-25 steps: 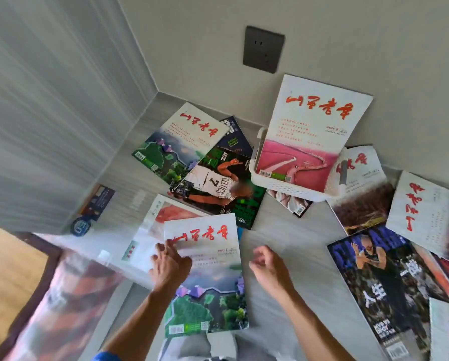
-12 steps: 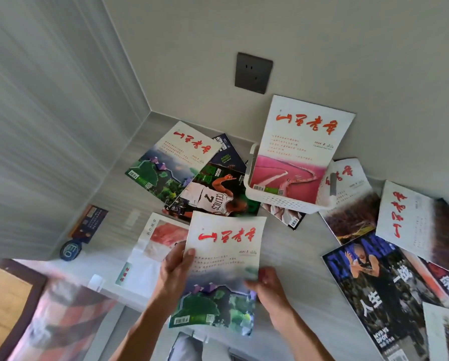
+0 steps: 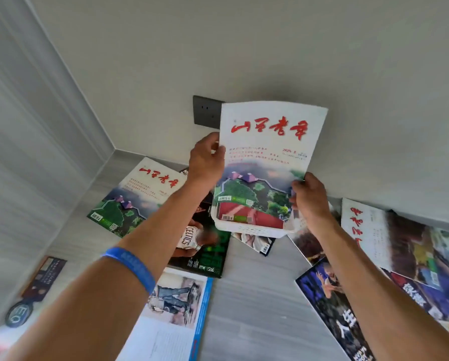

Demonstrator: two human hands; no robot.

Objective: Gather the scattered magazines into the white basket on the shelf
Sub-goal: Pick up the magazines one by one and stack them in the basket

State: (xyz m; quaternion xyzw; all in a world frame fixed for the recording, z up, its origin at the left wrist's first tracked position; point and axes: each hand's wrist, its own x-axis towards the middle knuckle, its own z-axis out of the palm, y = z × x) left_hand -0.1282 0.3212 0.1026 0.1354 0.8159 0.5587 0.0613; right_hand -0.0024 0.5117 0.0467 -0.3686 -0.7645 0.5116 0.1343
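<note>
Head view: both hands hold one magazine (image 3: 267,157) upright over the white basket (image 3: 247,227), which stands on the grey shelf (image 3: 254,295) against the back wall. The left hand (image 3: 205,158) pinches the magazine's left edge, its thumb on the cover and the other fingers curled behind. The right hand (image 3: 309,198) grips the right edge lower down, fingers wrapped round it. The cover is white with red brush lettering above a green island scene; its bottom edge sits inside the basket, in front of a pink-covered magazine (image 3: 252,217) already standing there.

Left of the basket, flat on the shelf, lies a second copy with the same island cover (image 3: 137,196). Between that copy and the basket, partly hidden by the left forearm, lies a basketball magazine (image 3: 205,246) showing a Celtics jersey. In front of the basket, near the shelf's front edge, a blue-spined magazine (image 3: 176,308) lies flat. Right of the basket lie several overlapping magazines, among them a white one with red lettering (image 3: 369,230) and a dark blue sports cover (image 3: 332,303). Behind the basket, a dark wall socket (image 3: 205,112) is partly covered by the held magazine. A blue wristband (image 3: 132,267) circles the left forearm.
</note>
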